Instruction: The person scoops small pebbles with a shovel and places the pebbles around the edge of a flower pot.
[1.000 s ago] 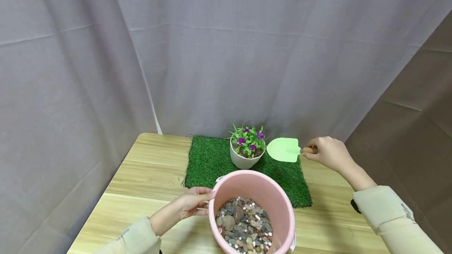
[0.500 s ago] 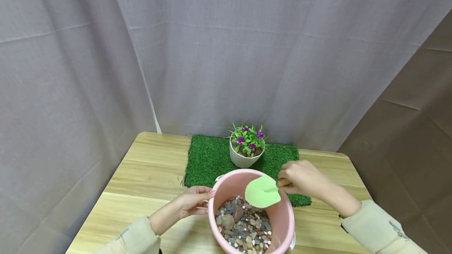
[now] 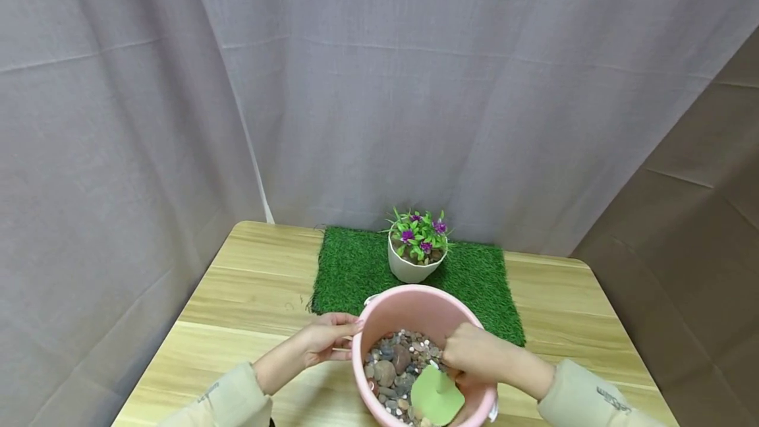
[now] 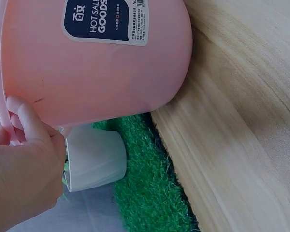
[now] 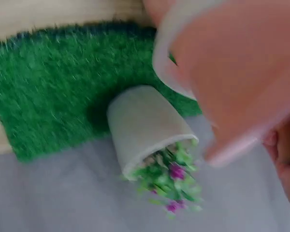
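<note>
A pink bucket (image 3: 423, 298) with pebbles (image 3: 388, 374) in its bottom stands near the front of the table. My left hand (image 3: 326, 340) pinches the bucket's left rim between thumb and fingers; the left wrist view shows this hand (image 4: 26, 169) at the rim too. Inside the bucket, my right hand (image 3: 474, 351) grips the handle of a light green trowel, the handle itself mostly hidden by the fingers. The trowel blade (image 3: 437, 395) lies low, against the pebbles. In the blurred right wrist view only part of the right hand (image 5: 286, 169) shows, past the bucket wall.
Behind the bucket, a white pot (image 3: 409, 270) with a purple-flowered plant (image 3: 420, 236) stands on a green artificial grass mat (image 3: 356, 269). The wooden table (image 3: 255, 295) lies beneath. Grey cloth (image 3: 379, 97) hangs behind.
My right hand has carried the trowel from the pot's right side leftward and down into the bucket. The left hand has stayed at the rim.
</note>
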{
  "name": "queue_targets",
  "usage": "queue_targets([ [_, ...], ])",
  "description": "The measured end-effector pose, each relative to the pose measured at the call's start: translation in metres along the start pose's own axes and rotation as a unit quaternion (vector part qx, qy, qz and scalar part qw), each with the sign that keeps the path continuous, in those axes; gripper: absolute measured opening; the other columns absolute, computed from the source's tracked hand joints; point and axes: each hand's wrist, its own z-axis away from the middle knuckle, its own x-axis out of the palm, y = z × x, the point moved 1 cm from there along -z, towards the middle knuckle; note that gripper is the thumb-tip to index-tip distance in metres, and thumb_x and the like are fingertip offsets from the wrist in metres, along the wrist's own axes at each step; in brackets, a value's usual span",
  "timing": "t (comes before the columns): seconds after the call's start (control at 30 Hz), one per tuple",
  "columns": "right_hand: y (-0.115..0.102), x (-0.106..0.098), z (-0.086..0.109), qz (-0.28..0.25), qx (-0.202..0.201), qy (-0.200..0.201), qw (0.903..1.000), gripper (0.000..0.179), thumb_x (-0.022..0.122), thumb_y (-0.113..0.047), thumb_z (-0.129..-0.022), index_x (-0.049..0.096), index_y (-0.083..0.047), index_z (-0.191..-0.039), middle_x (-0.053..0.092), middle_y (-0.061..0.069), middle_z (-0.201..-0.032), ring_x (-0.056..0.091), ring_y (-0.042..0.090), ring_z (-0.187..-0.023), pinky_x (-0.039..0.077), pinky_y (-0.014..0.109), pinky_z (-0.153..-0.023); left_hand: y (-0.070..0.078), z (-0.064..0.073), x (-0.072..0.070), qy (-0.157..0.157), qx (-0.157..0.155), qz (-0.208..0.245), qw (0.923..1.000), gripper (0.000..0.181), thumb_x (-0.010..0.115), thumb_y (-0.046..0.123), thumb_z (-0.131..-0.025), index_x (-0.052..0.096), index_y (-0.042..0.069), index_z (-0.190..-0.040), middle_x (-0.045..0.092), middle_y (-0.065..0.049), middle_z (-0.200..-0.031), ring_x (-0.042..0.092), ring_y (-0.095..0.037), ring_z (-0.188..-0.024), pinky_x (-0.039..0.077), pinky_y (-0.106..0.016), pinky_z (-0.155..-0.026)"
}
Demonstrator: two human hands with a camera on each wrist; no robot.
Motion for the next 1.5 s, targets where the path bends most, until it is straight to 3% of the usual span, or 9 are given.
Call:
queue_targets([
  [0.17, -0.001, 0.012, 0.003, -0.035, 0.013, 0.024, 0.9990, 0.031, 0.069, -0.011, -0.045, 0.042, -0.027, -0.046, 0.032, -0.016, -0.047, 0.020, 0.001, -0.051, 0.015, 0.009, -0.044, 0.000, 0.000, 0.001, -0.004, 0.001, 0.000, 1.0000, 0.032, 0.057, 0.013, -0.092, 0.052, -0.008, -0.116, 0.062, 0.001, -0.081, 0.061, -0.005, -0.069, 0.061, -0.018, -0.067],
  [0.33, 0.004, 0.017, 0.000, -0.072, 0.033, -0.004, 0.9968, 0.023, 0.075, -0.014, -0.052, 0.057, -0.028, -0.055, 0.047, -0.019, -0.053, 0.034, -0.004, -0.052, 0.028, 0.006, -0.048, 0.003, 0.001, 0.000, -0.007, 0.007, 0.004, 0.9999, 0.034, 0.057, 0.013, -0.093, 0.051, -0.009, -0.117, 0.063, 0.003, -0.079, 0.061, -0.003, -0.067, 0.061, -0.018, -0.066],
  [0.53, 0.007, 0.019, -0.001, -0.119, 0.034, 0.012, 0.9922, 0.027, 0.074, -0.016, -0.054, 0.050, -0.026, -0.051, 0.039, -0.020, -0.050, 0.027, -0.007, -0.050, 0.021, 0.004, -0.046, 0.002, 0.002, 0.001, -0.004, 0.000, -0.003, 1.0000, 0.038, 0.057, 0.014, -0.093, 0.048, -0.011, -0.120, 0.062, 0.002, -0.080, 0.061, -0.004, -0.068, 0.061, -0.017, -0.066],
  [0.7, 0.008, 0.022, -0.002, -0.152, 0.053, 0.007, 0.9869, 0.021, 0.078, -0.025, -0.059, 0.057, -0.026, -0.058, 0.052, -0.020, -0.056, 0.040, -0.009, -0.053, 0.030, 0.001, -0.049, 0.000, 0.000, 0.000, -0.004, 0.002, -0.009, 1.0000, 0.038, 0.057, 0.015, -0.093, 0.049, -0.011, -0.119, 0.063, 0.001, -0.081, 0.062, -0.005, -0.070, 0.061, -0.018, -0.068],
  [0.87, 0.014, 0.017, -0.001, -0.202, 0.072, -0.003, 0.9768, 0.014, 0.078, -0.024, -0.064, 0.065, -0.024, -0.067, 0.059, -0.018, -0.064, 0.047, -0.009, -0.060, 0.038, 0.000, -0.056, -0.001, 0.000, 0.001, -0.014, 0.005, -0.006, 0.9999, 0.039, 0.055, 0.014, -0.094, 0.047, -0.012, -0.121, 0.063, 0.001, -0.083, 0.062, -0.006, -0.072, 0.061, -0.019, -0.069],
  [1.03, 0.025, 0.008, 0.000, -0.259, 0.110, 0.001, 0.9597, 0.015, 0.078, -0.024, -0.069, 0.072, -0.020, -0.082, 0.063, -0.014, -0.074, 0.053, -0.007, -0.069, 0.048, 0.007, -0.065, 0.000, 0.000, 0.000, -0.012, 0.006, -0.003, 0.9999, 0.039, 0.056, 0.014, -0.094, 0.047, -0.012, -0.120, 0.064, 0.001, -0.082, 0.063, -0.006, -0.073, 0.061, -0.019, -0.069],
  [1.23, 0.033, 0.007, 0.003, -0.293, 0.139, -0.011, 0.9458, 0.016, 0.078, -0.026, -0.072, 0.074, -0.018, -0.085, 0.065, -0.013, -0.078, 0.054, -0.008, -0.070, 0.051, 0.009, -0.068, 0.000, 0.000, 0.000, -0.004, 0.001, -0.001, 1.0000, 0.033, 0.056, 0.014, -0.094, 0.050, -0.009, -0.117, 0.063, 0.001, -0.081, 0.062, -0.006, -0.071, 0.061, -0.019, -0.068],
  [1.4, 0.037, 0.007, 0.007, -0.306, 0.146, -0.008, 0.9407, 0.015, 0.078, -0.025, -0.072, 0.074, -0.018, -0.084, 0.065, -0.013, -0.076, 0.054, -0.008, -0.069, 0.051, 0.009, -0.066, -0.001, 0.000, 0.000, -0.004, 0.001, -0.001, 1.0000, 0.033, 0.056, 0.014, -0.093, 0.050, -0.009, -0.117, 0.063, 0.001, -0.081, 0.062, -0.005, -0.071, 0.061, -0.018, -0.068],
  [1.5, 0.040, 0.006, 0.009, -0.302, 0.145, 0.005, 0.9424, 0.014, 0.078, -0.025, -0.072, 0.074, -0.019, -0.084, 0.067, -0.013, -0.077, 0.056, -0.007, -0.070, 0.052, 0.010, -0.067, -0.001, 0.000, 0.000, -0.004, 0.003, -0.001, 1.0000, 0.032, 0.058, 0.015, -0.092, 0.052, -0.007, -0.115, 0.063, 0.000, -0.082, 0.062, -0.005, -0.070, 0.061, -0.019, -0.067],
])
